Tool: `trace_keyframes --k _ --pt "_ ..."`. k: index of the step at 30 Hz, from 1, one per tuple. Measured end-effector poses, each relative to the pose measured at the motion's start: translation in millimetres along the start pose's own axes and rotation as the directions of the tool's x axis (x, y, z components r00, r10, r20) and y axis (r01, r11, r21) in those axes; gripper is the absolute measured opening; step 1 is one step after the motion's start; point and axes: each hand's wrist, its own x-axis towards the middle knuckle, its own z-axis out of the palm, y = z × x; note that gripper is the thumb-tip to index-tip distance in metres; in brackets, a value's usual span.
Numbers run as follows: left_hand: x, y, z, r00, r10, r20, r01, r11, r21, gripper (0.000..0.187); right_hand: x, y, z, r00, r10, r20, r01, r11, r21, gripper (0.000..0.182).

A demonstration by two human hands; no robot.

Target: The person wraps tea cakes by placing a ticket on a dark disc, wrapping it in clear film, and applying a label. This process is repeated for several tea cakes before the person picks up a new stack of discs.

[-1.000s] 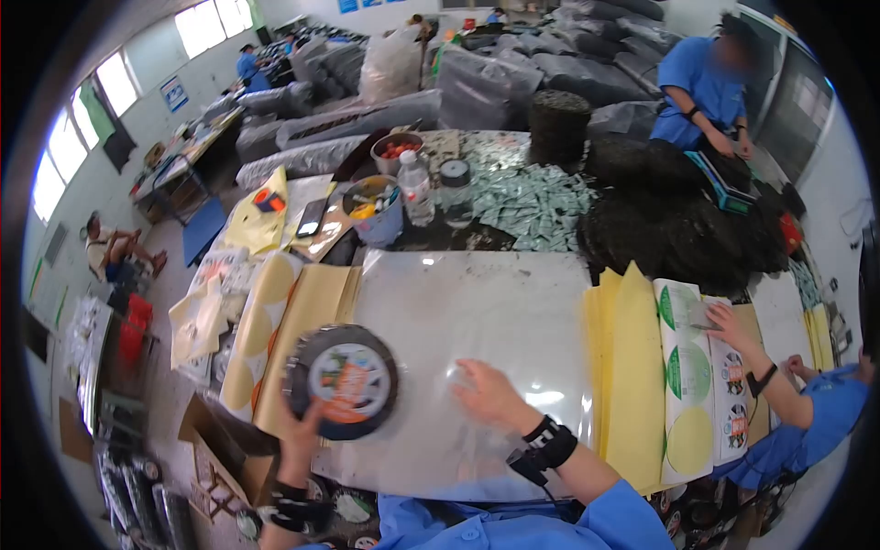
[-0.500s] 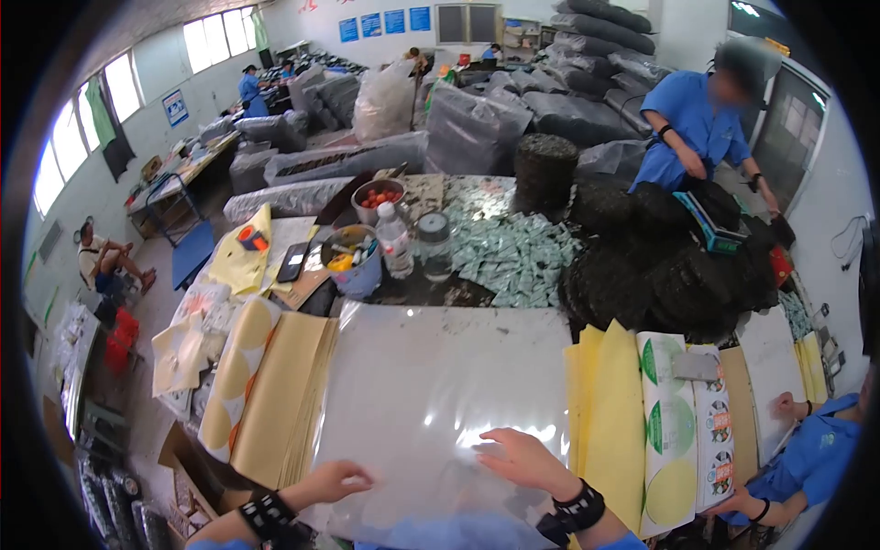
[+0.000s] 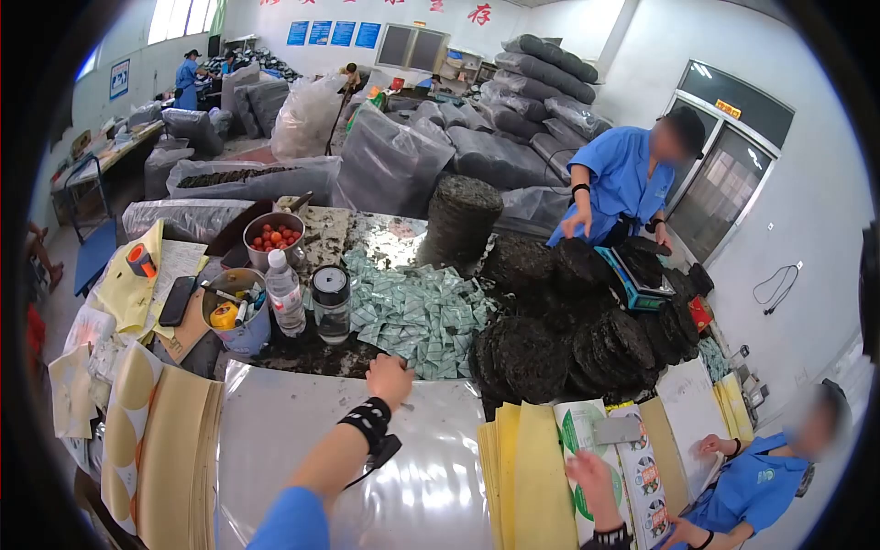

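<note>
Hands first: left hand stretched fwd across the clear plastic sheet, fingers curled at the sheet's far edge, touching the near rim of the pile of small green-white sachets; can't tell if it pinches one, since the fingers are turned away from the camera. Black wrist strap on that arm, blue sleeve below. Right hand lies at abt 4 o'clock from the left, fingers spread flat on the round green-white labels, gripping nothing, just beside the yellow paper stack. At 1 o'clock from the left hand, dark pressed tea cakes heaped, touching the sachet pile. At 11 o'clock: glass jar w/ black lid, water bottle, pale bucket of tools, metal bowl of red fruit behind. Tan paper sheets at 8 o'clock. Co-worker in blue stands at the far side by a scale; another blue-clad person sits at 4 o'clock, hand on papers.
</note>
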Motion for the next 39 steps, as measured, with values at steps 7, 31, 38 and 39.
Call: trace_keyframes --k 7,31,38,39 --pt "-54.2 -93.0 -122.5 0.947 -0.100 0.305 0.318 0.422 -0.849 0.010 232.2 19.3 44.6 0.959 -0.007 -0.282 -0.150 0.834 -0.530 0.049" --pt "-321.0 -180.7 -237.7 0.876 -0.281 0.391 0.413 0.020 -0.911 0.021 -75.4 -0.9 240.6 0.897 -0.018 0.441 -0.052 0.988 0.146 0.056" --pt "-335.3 -209.2 -249.9 0.825 -0.310 0.473 0.527 0.118 -0.842 0.019 -119.9 -13.2 237.2 0.910 -0.324 0.258 0.363 0.924 -0.119 0.048" --pt "-335.3 -218.2 -256.5 0.809 -0.337 0.481 0.558 0.188 -0.808 0.020 -118.1 -5.1 231.4 0.950 -0.248 0.192 0.219 0.962 0.162 0.049"
